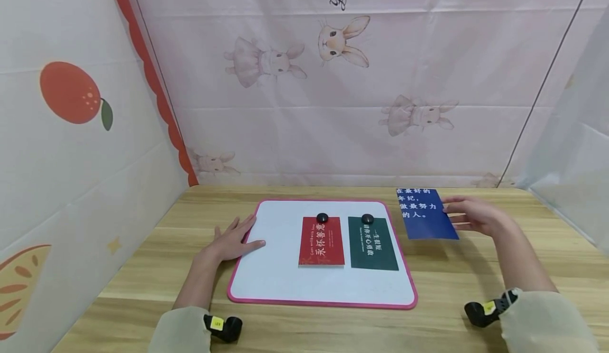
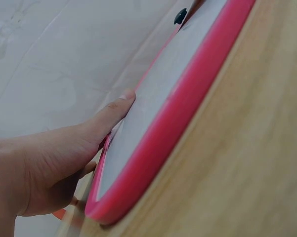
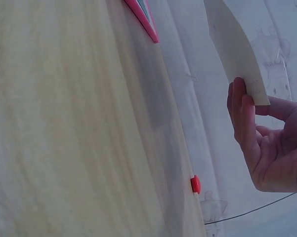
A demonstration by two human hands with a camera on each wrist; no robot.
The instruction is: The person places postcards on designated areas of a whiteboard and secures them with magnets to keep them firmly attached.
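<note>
A whiteboard with a pink rim lies flat on the wooden table. My left hand rests on its left edge, fingers spread, thumb on the white surface; the left wrist view shows the thumb there too. On the board, a red card and a dark green card each have a black round magnet at the top. To the right of the board, my right hand pinches a blue card with white writing by its right edge, raised above the table. Its pale back faces the right wrist camera.
A small red round piece sits near the table's far edge in the right wrist view. Printed cloth walls stand behind and at both sides of the wooden table. Each wrist wears a black camera.
</note>
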